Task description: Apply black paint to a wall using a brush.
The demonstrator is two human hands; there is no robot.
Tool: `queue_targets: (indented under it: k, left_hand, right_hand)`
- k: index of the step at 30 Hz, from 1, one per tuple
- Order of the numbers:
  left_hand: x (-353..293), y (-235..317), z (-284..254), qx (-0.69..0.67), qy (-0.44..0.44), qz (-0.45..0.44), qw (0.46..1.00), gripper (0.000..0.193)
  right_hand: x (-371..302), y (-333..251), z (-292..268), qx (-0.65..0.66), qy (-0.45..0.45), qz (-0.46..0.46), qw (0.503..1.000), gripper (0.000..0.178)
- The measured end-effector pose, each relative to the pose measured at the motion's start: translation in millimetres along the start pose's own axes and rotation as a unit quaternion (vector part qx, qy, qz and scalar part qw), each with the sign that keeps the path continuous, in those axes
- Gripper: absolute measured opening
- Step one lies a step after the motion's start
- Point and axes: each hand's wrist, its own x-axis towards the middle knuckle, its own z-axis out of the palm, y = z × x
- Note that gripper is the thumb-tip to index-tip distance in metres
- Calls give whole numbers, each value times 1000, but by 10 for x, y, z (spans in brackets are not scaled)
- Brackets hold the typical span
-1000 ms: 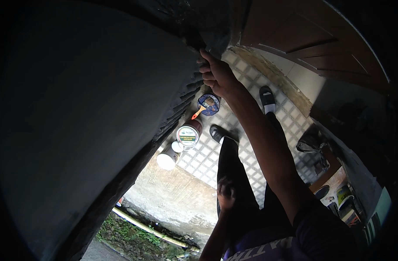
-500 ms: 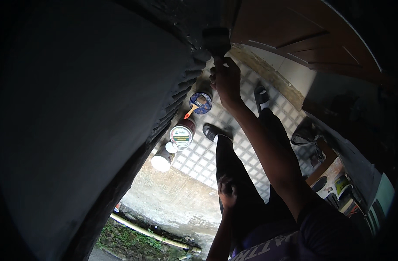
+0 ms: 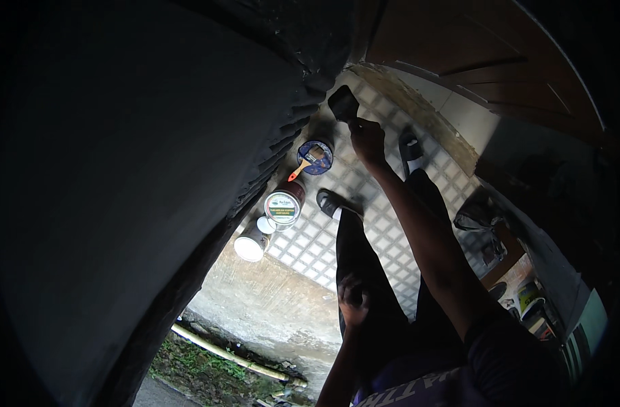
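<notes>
Just past the right grip [image 3: 368, 144], held tight by it, is a dark flat tool [image 3: 344, 103]. Left of that grip is a grey wall [image 3: 140, 136], too dark to show what is done or left. Below, by the leg [image 3: 364, 261], I can't tell if the left grip [image 3: 353, 300] holds anything. Down-left of the right grip, a brush [image 3: 310, 159] lies on a blue tub [image 3: 326, 163]. Lower, a tin [image 3: 294, 189] has a green-and-white label [image 3: 281, 209] with print.
</notes>
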Motion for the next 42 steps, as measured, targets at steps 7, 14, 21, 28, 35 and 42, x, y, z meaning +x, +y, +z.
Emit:
queue_targets:
  k: [7,14,21,28,35,42]
  left_hand:
    - [30,114,-37,-31,-23,-48,998,32]
    - [73,171,44,-58,-21,-36,997,25]
    - [135,155,103,-42,-40,-29,998,29]
    - [184,176,82,-32,-17,-45,998,23]
    - [248,317,368,-43,-43,-36,998,31]
    - [214,242,372,-35,-52,-39,997,30]
  right_hand:
    - [432,-1009,-73,273,70,-86,956,31]
    - [458,657,603,-88,-116,42,988,41]
    - [899,328,823,142,9,-38,989,40]
    - [98,-282,401,287,-232,35,929,37]
    - [619,96,392,406,-204,250,855,17]
    - [331,-51,-76,362,-181,-11,914,27]
